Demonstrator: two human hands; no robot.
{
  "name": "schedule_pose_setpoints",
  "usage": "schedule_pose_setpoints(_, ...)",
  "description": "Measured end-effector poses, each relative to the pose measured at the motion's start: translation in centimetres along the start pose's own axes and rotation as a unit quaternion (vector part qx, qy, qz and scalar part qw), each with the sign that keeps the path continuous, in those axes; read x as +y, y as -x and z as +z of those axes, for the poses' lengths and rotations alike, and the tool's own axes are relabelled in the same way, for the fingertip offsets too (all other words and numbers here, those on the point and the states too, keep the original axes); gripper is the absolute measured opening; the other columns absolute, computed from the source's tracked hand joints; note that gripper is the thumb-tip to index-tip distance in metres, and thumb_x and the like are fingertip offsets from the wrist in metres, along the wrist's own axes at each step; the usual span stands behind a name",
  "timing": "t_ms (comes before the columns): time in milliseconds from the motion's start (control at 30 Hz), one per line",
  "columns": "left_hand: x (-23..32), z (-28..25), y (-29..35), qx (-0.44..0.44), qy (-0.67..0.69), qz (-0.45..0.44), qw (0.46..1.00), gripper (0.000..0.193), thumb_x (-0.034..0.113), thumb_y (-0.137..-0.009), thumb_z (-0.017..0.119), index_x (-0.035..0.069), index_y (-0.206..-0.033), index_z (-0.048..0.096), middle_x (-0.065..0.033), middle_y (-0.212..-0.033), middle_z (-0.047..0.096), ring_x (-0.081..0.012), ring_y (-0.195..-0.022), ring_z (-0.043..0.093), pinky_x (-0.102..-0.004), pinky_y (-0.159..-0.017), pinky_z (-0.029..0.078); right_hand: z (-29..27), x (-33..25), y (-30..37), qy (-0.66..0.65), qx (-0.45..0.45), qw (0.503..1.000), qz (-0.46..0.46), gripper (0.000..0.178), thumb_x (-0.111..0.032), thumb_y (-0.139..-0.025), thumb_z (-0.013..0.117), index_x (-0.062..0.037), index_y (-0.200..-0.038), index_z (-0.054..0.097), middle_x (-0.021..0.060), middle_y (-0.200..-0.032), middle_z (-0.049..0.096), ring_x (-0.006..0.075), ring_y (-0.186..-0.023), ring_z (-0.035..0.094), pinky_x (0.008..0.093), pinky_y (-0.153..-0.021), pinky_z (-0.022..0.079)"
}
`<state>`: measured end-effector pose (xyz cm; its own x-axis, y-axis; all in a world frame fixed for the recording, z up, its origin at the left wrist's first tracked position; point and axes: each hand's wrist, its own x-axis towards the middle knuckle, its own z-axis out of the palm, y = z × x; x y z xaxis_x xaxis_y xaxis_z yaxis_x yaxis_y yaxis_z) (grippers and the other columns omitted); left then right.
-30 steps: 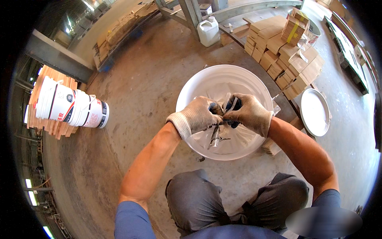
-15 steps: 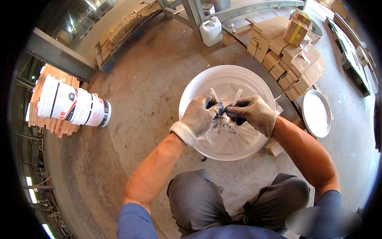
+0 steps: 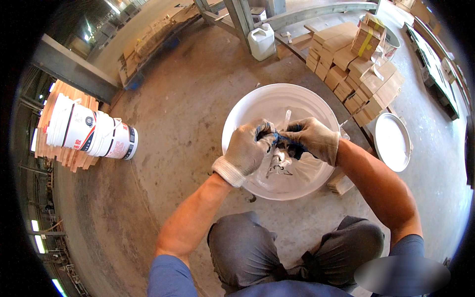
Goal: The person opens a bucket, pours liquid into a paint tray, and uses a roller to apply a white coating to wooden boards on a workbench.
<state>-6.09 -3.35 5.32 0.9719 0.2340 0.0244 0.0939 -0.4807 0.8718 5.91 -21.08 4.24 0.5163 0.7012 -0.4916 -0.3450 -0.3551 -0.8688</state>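
A round white bucket [image 3: 246,110] stands on the floor in front of my knees, with a clear plastic bag [image 3: 310,169] inside it. Over the bucket's middle, my left hand [image 3: 246,150] and my right hand [image 3: 315,141] meet fingertip to fingertip. Both wear pale knit gloves with dark blue stains on the fingers. Each is closed in a pinch on the gathered top of the plastic bag. A narrow whitish end [image 3: 288,117] sticks up behind the fingers, and crumpled plastic bunches below them. The exact grip is partly hidden by the gloves.
A white round lid [image 3: 392,142] lies to the right. Brown cardboard boxes [image 3: 354,74] are stacked at the far right, near a white jug [image 3: 261,42] by a metal post [image 3: 239,22]. White printed buckets [image 3: 91,128] are at the left beside stacked wood [image 3: 74,94].
My hands have drawn closer together and the fingers now overlap. Of two whitish ends that stuck up behind them, only one still shows. The crumpled plastic below has shifted slightly.
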Motion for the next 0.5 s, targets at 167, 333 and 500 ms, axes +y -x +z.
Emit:
schedule_pose_setpoints(167, 0.4, -0.6, -0.1, 0.036, -0.131, 0.217, 0.967, 0.019, 0.004, -0.083, 0.079, 0.008, -0.101, 0.075, -0.0184, -0.125, 0.07, -0.0322, -0.113, 0.069, -0.0408, -0.096, 0.056, -0.6, -0.3, -0.4, 0.036, -0.044, 0.998, 0.017, 0.02, -0.018, -0.095, 0.078, 0.0016, -0.101, 0.079, 0.0041, -0.076, 0.07, 0.0115, -0.06, 0.063, 0.0276, -0.054, 0.052)
schedule_pose_setpoints(333, 0.2, -1.2, -1.7, -0.044, -0.17, 0.317, 0.932, 0.015, 0.008, -0.08, 0.082, 0.008, -0.093, 0.075, -0.0189, -0.128, 0.071, -0.0414, -0.114, 0.068, -0.0464, -0.096, 0.056, 0.0, -0.7, -0.2, 0.151, -0.079, 0.985, -0.034, 0.017, -0.012, -0.093, 0.076, 0.0022, -0.1, 0.079, 0.0026, -0.077, 0.07, 0.0105, -0.066, 0.064, 0.027, -0.06, 0.053)
schedule_pose_setpoints(500, 1.0, -1.8, -1.7, -0.069, -0.203, 0.237, 0.948, 0.021, 0.01, -0.08, 0.084, 0.005, -0.098, 0.076, -0.0143, -0.099, 0.076, -0.0333, -0.085, 0.075, -0.0402, -0.075, 0.06, -1.0, -0.1, -0.4, 0.055, -0.153, 0.984, -0.068, 0.028, -0.023, -0.093, 0.078, 0.0027, -0.105, 0.079, 0.0027, -0.081, 0.071, 0.0118, -0.069, 0.065, 0.029, -0.065, 0.057)
